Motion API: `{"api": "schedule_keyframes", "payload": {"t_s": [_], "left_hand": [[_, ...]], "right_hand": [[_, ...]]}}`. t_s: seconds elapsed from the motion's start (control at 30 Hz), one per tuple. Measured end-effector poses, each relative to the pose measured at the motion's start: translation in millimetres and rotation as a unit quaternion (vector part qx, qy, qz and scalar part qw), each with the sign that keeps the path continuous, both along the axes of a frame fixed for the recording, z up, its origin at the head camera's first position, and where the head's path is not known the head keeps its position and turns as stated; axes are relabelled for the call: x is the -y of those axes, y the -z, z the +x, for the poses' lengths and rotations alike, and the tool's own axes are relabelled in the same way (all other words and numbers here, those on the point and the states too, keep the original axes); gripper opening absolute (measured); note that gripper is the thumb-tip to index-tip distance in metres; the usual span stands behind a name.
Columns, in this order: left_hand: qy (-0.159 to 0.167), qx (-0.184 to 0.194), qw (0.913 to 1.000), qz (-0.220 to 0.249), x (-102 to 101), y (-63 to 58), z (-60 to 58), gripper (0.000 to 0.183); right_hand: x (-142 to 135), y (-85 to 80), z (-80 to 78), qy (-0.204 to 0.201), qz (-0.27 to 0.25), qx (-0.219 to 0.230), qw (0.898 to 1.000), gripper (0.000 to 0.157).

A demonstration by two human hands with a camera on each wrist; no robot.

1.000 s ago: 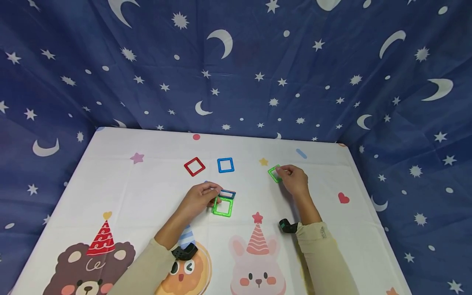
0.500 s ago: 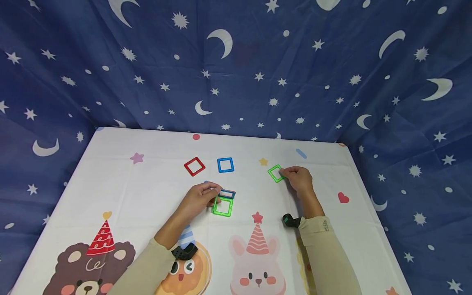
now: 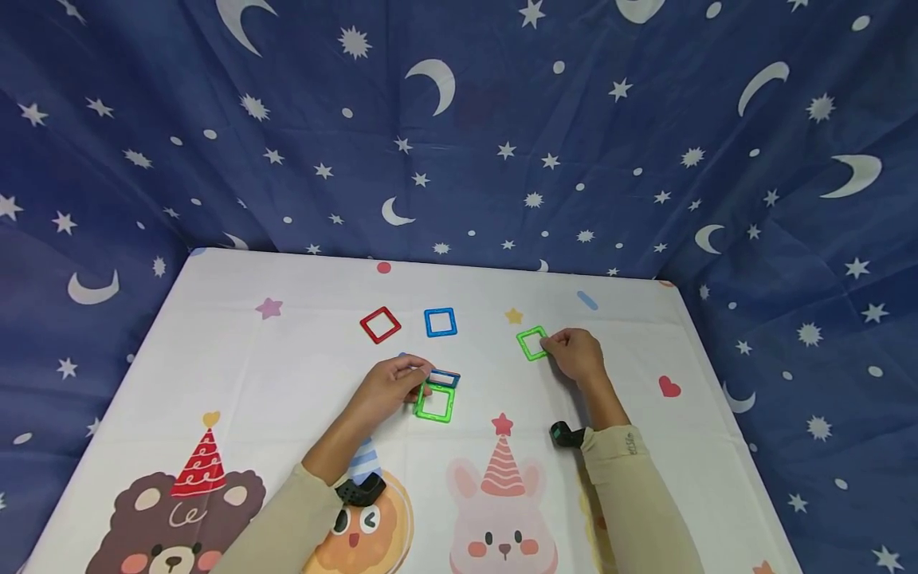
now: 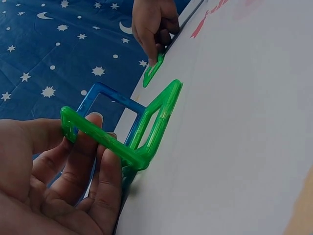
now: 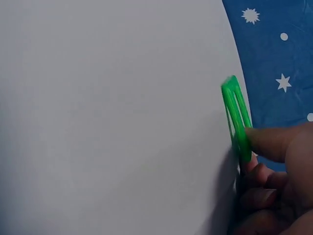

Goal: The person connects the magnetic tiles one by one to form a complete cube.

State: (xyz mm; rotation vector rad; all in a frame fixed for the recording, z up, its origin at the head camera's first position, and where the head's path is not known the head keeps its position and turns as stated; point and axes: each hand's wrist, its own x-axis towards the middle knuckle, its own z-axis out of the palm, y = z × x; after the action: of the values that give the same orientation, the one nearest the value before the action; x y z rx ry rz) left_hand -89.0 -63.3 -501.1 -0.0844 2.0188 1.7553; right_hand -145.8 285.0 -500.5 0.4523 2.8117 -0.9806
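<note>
My left hand [image 3: 387, 387] holds a small build of square magnetic tile frames near the middle of the table. A green tile [image 3: 433, 418] faces the near side, and a blue tile [image 4: 122, 97] joins it behind. In the left wrist view another green side [image 4: 161, 117] meets them at an angle; my fingers hide part of the build. To the right, my right hand [image 3: 576, 355] pinches a single green magnetic tile [image 5: 234, 115] by one edge, thumb on one face. That tile stands apart from the build and looks tilted in the right wrist view.
Beyond the hands lie a red magnetic tile [image 3: 369, 333] and a blue magnetic tile [image 3: 426, 323], both flat. The white tablecloth [image 3: 301, 351] carries printed animals and shapes. A dark blue star-and-moon curtain [image 3: 488, 112] hangs along the back and sides.
My right hand shifts its hold to the tile's right edge, and the green tile has moved slightly nearer and turned a little. My left hand and its build keep their place.
</note>
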Motion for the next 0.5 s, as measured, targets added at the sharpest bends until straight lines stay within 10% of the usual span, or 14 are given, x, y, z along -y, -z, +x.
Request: {"api": "schedule_keyframes", "payload": {"t_s": [0.5], "left_hand": [[0.003, -0.012, 0.9999, -0.002, 2, 0.9, -0.7, 0.027]], "right_hand": [[21, -15.5, 20.5, 0.013, -0.242, 0.063, 0.968, 0.03]]}}
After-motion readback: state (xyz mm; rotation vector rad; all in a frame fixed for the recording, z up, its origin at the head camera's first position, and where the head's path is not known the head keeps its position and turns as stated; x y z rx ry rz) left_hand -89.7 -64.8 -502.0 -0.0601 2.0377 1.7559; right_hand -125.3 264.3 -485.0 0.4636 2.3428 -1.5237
